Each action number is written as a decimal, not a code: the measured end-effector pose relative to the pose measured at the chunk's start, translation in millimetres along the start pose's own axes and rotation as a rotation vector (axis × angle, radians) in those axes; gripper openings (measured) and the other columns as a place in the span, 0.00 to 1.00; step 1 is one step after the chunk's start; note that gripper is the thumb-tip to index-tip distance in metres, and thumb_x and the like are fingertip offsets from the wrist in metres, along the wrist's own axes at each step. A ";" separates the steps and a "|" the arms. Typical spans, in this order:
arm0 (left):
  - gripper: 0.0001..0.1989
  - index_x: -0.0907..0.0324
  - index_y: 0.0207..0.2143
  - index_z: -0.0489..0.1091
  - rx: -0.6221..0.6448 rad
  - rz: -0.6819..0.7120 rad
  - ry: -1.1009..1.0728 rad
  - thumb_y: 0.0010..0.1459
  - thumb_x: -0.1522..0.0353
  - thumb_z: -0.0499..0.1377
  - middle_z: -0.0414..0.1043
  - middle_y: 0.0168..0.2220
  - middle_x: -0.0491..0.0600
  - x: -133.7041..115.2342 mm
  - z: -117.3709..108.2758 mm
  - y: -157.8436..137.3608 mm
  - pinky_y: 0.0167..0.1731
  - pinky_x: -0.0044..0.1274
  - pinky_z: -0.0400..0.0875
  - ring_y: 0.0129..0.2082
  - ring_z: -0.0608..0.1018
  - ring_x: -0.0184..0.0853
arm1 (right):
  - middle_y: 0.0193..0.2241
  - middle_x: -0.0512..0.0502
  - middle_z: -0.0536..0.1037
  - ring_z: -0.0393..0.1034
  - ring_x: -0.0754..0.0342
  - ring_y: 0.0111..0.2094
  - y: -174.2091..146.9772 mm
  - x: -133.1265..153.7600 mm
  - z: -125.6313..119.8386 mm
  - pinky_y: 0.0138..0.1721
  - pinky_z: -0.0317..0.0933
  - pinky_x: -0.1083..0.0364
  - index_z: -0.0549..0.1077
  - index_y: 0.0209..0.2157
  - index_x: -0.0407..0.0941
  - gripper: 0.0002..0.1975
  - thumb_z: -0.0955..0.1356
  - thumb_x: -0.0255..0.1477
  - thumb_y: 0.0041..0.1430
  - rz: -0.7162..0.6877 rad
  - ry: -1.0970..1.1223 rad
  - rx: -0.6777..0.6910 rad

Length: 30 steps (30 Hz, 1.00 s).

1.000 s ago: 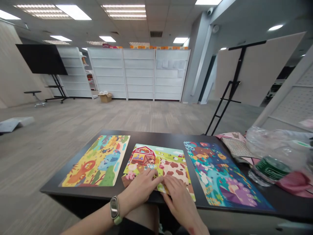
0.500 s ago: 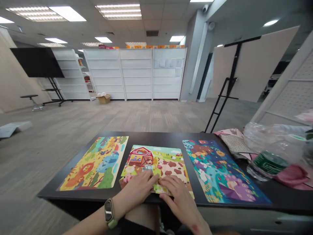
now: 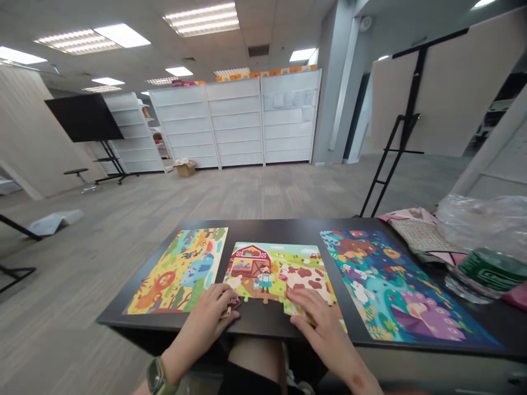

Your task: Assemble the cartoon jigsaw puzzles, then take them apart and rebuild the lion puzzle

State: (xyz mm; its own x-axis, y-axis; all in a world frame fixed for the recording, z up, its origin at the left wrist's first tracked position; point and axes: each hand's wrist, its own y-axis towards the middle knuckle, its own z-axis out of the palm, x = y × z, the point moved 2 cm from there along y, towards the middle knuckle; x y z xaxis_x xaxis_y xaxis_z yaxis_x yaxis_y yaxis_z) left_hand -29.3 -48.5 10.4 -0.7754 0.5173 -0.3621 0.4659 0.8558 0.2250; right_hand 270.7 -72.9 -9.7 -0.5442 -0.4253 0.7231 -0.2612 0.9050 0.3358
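Observation:
A farm jigsaw puzzle [image 3: 263, 258] with a red barn and a cow lies on the dark table, its lower middle showing a gap with exposed knobs. My left hand [image 3: 212, 312], wearing a watch [image 3: 155, 375], is closed round loose jigsaw pieces [image 3: 230, 307] by the puzzle's lower left corner. How many pieces it holds I cannot tell. Over the lower right part, my right hand [image 3: 316, 318] curls its fingers and thumb round yellow-green jigsaw pieces [image 3: 289, 308]. Whether these are still joined to the puzzle is hidden by the hand.
An animal picture with a lion [image 3: 181, 269] lies to the left, and a blue night-animal picture [image 3: 395, 285] to the right. A green-labelled plastic bottle [image 3: 486, 274], clear plastic [image 3: 481, 222] and a patterned cloth bag [image 3: 420, 233] crowd the table's right end. A board stand [image 3: 395, 148] rises behind.
My hands have moved apart from the puzzle's lower middle. Pieces have come out there, leaving a gap, and my left hand has some. The view has shifted and tilted slightly.

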 end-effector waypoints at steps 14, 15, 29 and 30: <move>0.11 0.51 0.47 0.72 0.022 0.255 -0.041 0.66 0.71 0.55 0.73 0.44 0.52 13.1 19.3 -29.2 0.44 0.28 0.74 0.45 0.77 0.40 | 0.57 0.42 0.74 0.70 0.45 0.57 -9.4 -27.4 -30.1 0.55 0.68 0.47 0.67 0.59 0.52 0.22 0.63 0.44 0.68 0.157 0.477 -0.486; 0.12 0.51 0.47 0.72 0.000 0.242 -0.067 0.66 0.72 0.53 0.73 0.46 0.53 14.3 18.5 -29.8 0.45 0.27 0.74 0.46 0.77 0.39 | 0.57 0.42 0.74 0.70 0.45 0.57 -11.3 -24.7 -38.1 0.56 0.68 0.47 0.67 0.60 0.52 0.22 0.63 0.43 0.68 0.131 0.400 -0.478; 0.18 0.50 0.55 0.68 -0.059 0.155 -0.260 0.67 0.73 0.49 0.69 0.51 0.54 -25.5 27.8 30.5 0.51 0.32 0.72 0.51 0.73 0.41 | 0.63 0.46 0.68 0.64 0.44 0.63 -51.8 -22.7 -37.9 0.59 0.66 0.44 0.67 0.62 0.53 0.27 0.68 0.25 0.62 -0.185 -0.583 0.135; 0.20 0.50 0.56 0.68 -0.036 0.159 -0.264 0.66 0.74 0.49 0.69 0.51 0.54 -29.4 29.0 32.2 0.51 0.32 0.72 0.51 0.73 0.41 | 0.62 0.46 0.69 0.64 0.45 0.62 -53.0 -24.2 -38.3 0.58 0.67 0.45 0.68 0.62 0.54 0.26 0.66 0.23 0.63 -0.226 -0.584 0.142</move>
State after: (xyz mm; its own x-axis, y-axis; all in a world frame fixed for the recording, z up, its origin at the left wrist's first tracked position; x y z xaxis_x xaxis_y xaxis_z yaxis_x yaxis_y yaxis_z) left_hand 20.9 -36.0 2.0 -0.5542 0.6324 -0.5412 0.5533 0.7656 0.3282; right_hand 328.3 -110.4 -21.9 -0.7975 -0.5751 0.1826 -0.5015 0.8000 0.3294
